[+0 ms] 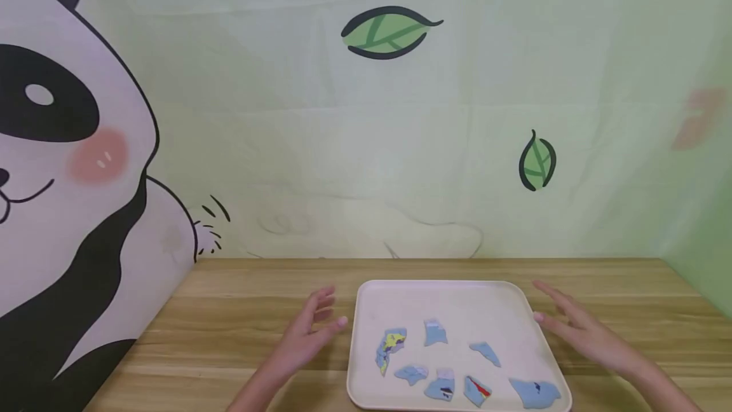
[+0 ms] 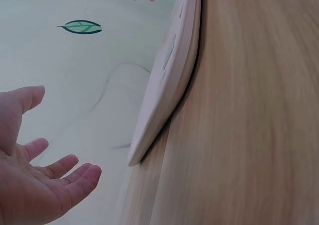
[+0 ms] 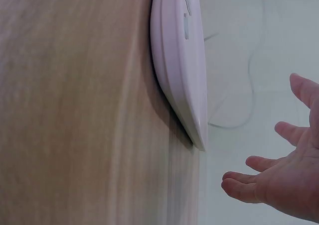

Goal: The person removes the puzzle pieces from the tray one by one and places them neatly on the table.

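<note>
A white tray lies on the wooden table with several flat, irregular puzzle pieces spread on it. Most pieces are light blue; the one at the left carries yellow and purple, and another near the front has a red streak. My left hand is held beside the tray's left edge, fingers spread and relaxed, palm facing inward. On the opposite side, my right hand hovers by the right edge with its fingers extended. Neither hand holds anything, and both wrist views show bare palms next to the tray's side.
The wooden table reaches back to a pale green wall covering. Printed on that covering are a large panda at the left and two green leaves. At the right a side wall borders the table.
</note>
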The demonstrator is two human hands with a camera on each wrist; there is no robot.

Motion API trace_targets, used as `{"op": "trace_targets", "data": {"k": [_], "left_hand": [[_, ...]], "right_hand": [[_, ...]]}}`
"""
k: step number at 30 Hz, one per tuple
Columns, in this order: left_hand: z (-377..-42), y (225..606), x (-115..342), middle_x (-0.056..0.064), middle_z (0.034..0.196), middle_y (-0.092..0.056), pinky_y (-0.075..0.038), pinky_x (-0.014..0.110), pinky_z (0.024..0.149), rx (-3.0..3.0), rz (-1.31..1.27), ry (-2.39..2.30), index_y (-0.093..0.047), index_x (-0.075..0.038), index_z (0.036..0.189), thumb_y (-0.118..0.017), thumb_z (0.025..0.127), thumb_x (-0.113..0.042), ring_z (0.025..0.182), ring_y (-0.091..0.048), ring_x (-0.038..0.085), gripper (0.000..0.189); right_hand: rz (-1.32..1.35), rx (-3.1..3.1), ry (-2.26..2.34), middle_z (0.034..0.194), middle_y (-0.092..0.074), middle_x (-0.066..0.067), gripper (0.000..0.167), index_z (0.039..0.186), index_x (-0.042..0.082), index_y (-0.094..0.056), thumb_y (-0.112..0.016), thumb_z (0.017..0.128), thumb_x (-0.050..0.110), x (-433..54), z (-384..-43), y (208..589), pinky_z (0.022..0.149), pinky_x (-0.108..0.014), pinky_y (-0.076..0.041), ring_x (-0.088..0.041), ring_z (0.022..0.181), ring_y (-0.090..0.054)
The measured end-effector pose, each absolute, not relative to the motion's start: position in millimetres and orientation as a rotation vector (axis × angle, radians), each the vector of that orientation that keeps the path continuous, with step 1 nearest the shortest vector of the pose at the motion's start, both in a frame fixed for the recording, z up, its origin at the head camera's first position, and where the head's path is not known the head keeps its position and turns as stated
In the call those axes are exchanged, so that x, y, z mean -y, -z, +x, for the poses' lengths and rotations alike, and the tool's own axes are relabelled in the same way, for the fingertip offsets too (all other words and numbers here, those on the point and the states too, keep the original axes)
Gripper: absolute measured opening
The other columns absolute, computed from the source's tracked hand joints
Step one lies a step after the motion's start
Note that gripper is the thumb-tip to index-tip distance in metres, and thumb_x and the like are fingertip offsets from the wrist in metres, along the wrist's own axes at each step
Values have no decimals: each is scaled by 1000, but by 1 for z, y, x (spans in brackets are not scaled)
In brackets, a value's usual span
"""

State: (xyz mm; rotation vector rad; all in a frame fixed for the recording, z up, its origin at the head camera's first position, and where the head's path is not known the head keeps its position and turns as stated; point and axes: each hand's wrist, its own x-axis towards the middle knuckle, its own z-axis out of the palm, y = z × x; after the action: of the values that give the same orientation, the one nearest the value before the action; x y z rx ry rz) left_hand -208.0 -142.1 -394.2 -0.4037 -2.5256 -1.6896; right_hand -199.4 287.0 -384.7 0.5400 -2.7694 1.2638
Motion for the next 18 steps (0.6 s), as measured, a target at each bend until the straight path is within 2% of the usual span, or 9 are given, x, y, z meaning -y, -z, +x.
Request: {"op": "trace_targets", "data": {"k": [5,8,13,18], "left_hand": [[-211,399,134,27,128,-44,-47,45,84,2516,-378,1843,-39,-7,132,-66,82,-22,111,-48,40,59],[-210,400,129,27,128,-42,-48,44,83,2538,-388,1901,-38,-4,132,-66,82,-20,109,-50,38,60],[-210,401,121,24,125,-46,-49,43,82,2594,-413,1955,-39,-3,131,-66,82,-20,106,-52,33,59],[-211,402,117,21,121,-49,-50,41,79,2645,-451,1989,-38,-3,131,-66,81,-17,103,-54,32,59]], "right_hand": [[462,2833,-1360,140,-19,-34,59,142,-1,-20,-46,95,23,-289,-202,386,79,-65,-38,-58,115,-33],[420,2861,-1423,138,-22,-35,60,142,-2,-20,-46,95,25,-291,-204,388,80,-61,-41,-53,115,-37],[398,2896,-1518,134,-24,-38,61,140,-6,-19,-46,95,25,-296,-209,394,80,-54,-45,-53,115,-36],[457,2877,-1668,132,-26,-39,60,138,-11,-18,-46,94,20,-301,-213,400,80,-39,-47,-41,112,-45]]}}
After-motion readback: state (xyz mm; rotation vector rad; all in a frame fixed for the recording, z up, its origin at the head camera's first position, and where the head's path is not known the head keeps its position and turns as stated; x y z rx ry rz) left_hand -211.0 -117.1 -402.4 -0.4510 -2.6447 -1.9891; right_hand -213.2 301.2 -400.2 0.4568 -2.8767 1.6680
